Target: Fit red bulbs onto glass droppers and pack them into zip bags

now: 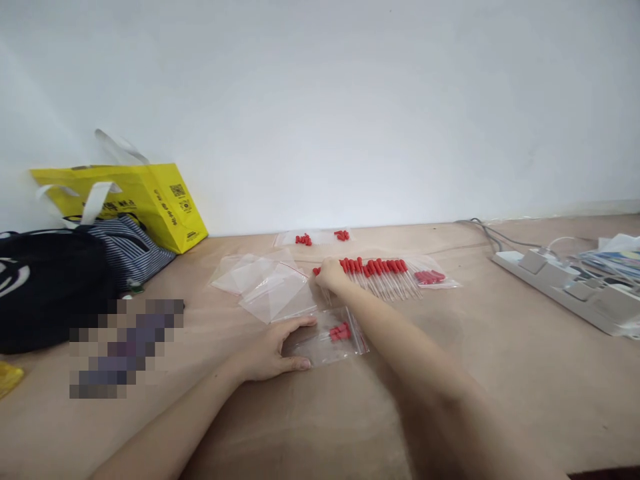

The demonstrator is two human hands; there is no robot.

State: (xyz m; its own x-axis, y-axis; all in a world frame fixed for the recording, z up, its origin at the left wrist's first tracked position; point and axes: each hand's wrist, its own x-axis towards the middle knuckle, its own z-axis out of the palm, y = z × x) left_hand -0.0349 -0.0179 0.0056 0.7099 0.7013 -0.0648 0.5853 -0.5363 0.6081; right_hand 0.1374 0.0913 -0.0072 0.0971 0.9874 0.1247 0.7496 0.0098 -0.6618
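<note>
A clear zip bag (320, 350) lies on the table near me, with a few red-bulbed droppers (341, 332) inside. My left hand (273, 350) rests at the bag's left edge, thumb and fingers spread apart around that side. Farther off, a row of droppers with red bulbs (377, 268) and thin clear tubes is laid side by side. At the row's left end is my right hand (333, 275), its fingers curled together on a dropper (317, 271); the fingertips are mostly hidden. Loose clear zip bags (273, 287) overlap to the left of the row.
By the wall lies a bag of red-bulbed droppers (320, 238); another filled bag (433, 277) is right of the row. A white power strip (555, 293) with plugs sits right. A yellow bag (175, 213), striped bag (123, 243) and black bag (55, 287) stand left.
</note>
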